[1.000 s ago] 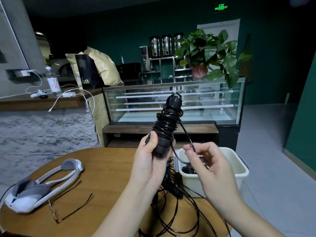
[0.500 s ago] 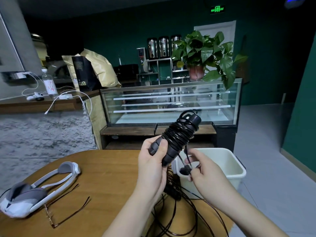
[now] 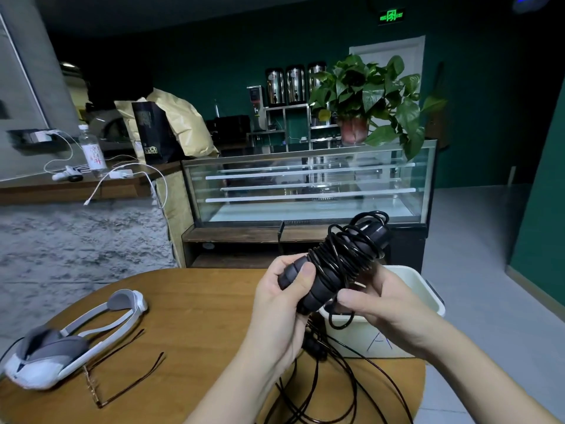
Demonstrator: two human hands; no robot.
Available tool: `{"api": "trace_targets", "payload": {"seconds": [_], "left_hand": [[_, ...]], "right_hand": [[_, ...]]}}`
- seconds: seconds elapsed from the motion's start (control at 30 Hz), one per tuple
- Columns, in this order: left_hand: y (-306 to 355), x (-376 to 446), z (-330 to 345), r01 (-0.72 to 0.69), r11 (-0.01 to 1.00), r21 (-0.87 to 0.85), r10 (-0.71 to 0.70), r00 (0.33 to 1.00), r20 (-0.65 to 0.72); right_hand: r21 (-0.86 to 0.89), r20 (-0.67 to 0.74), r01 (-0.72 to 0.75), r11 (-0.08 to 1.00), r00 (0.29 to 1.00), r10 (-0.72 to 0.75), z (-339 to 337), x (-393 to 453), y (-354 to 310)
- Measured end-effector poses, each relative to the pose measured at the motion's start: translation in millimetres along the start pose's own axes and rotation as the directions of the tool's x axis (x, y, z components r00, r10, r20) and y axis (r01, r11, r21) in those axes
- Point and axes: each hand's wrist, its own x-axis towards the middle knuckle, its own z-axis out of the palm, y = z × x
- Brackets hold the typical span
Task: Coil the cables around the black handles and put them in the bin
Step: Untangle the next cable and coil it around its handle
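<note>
My left hand (image 3: 281,298) grips the lower end of a pair of black handles (image 3: 324,273) held tilted up to the right, with black cable (image 3: 348,249) coiled round them. My right hand (image 3: 382,301) holds the bundle from the right, its fingers curled round the cable's loose end, which hangs in a small loop (image 3: 342,322). The white bin (image 3: 428,298) stands right behind my right hand at the table's far right edge. More loose black cable (image 3: 324,390) lies on the table below my hands, with another black handle (image 3: 315,347) among it.
The round wooden table (image 3: 198,307) carries a white and grey headset (image 3: 64,341) and brown glasses (image 3: 122,377) at the left. A glass display case (image 3: 305,185) with a potted plant (image 3: 367,96) stands behind. Grey floor lies to the right.
The bundle tipped from upright to slanting right and came down over the bin. My right hand moved in from pulling the free cable end and now closes on the bundle.
</note>
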Motion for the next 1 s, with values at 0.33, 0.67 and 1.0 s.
{"api": "trace_targets", "payload": {"seconds": [0.33,0.67,1.0], "left_hand": [[5,-3,-4,0.074,0.993,-0.089,-0.061,0.988,0.145],[1,-18,-13,0.191,0.98,0.06,-0.199,0.901,0.384],[4,-21,-19,0.138,0.915,0.379,-0.304,0.854,0.423]], "right_hand": [[0.171,-0.116,0.05,0.984,0.993,-0.03,-10,-1,13],[0.676,0.19,-0.309,0.669,0.95,0.247,-11,7,2],[0.62,0.312,-0.366,0.694,0.926,0.21,-19,17,-6]]}}
